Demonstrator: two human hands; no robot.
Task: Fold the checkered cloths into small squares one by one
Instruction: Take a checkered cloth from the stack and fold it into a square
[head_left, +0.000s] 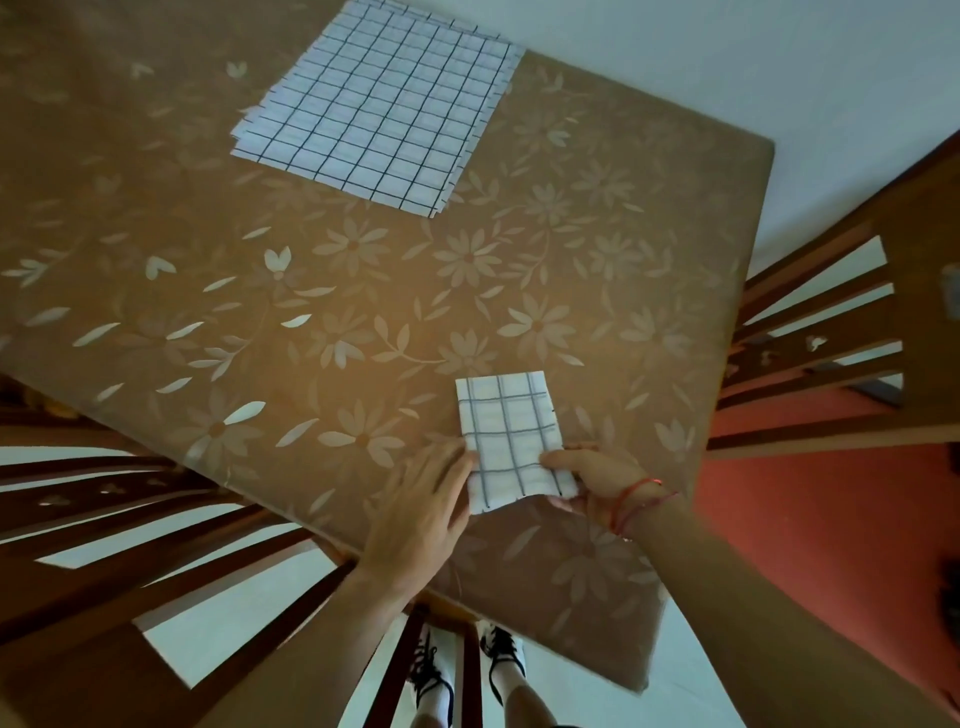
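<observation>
I see folded cloth lying near front edge of table. On its left, left hand flat, fingers straight, tips touching cloth's left edge, gripping nothing. At near right corner, right hand pinches cloth, thumb on top, fingers curled beneath. I note stack of unfolded cloths flat at far side, well apart. Beside table on right, wooden chair

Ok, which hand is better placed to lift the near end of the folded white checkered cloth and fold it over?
Right, I'd say. The right hand pinches the folded white checkered cloth at its near right corner, thumb on top; the left hand lies flat against its left edge.
</observation>
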